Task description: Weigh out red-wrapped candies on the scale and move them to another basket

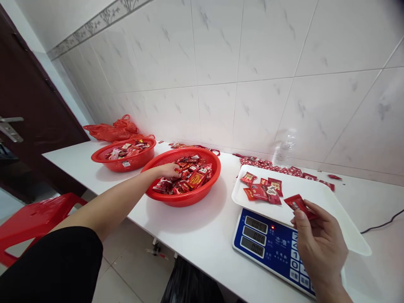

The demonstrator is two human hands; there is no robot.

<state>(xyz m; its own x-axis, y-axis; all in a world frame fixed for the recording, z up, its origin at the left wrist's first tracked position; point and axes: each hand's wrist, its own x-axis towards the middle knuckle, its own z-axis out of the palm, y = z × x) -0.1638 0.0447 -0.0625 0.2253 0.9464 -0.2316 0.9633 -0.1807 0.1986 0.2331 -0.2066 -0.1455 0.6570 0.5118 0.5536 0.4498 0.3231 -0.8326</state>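
The left arm (126, 204) stretches out behind the left hand (168, 170); the right hand (322, 242) pinches, thumb (303, 227) opposite its bent fingers (318, 209).

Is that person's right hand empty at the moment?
No, the right hand pinches a small red packet between thumb and fingers, by the scale's white tray.

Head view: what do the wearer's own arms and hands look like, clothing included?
A plain black sleeve covers the left upper arm and ends near the elbow; the left forearm is bare. The left hand and right hand are ungloved, with no watch or bracelet visible. Any right sleeve is out of view.
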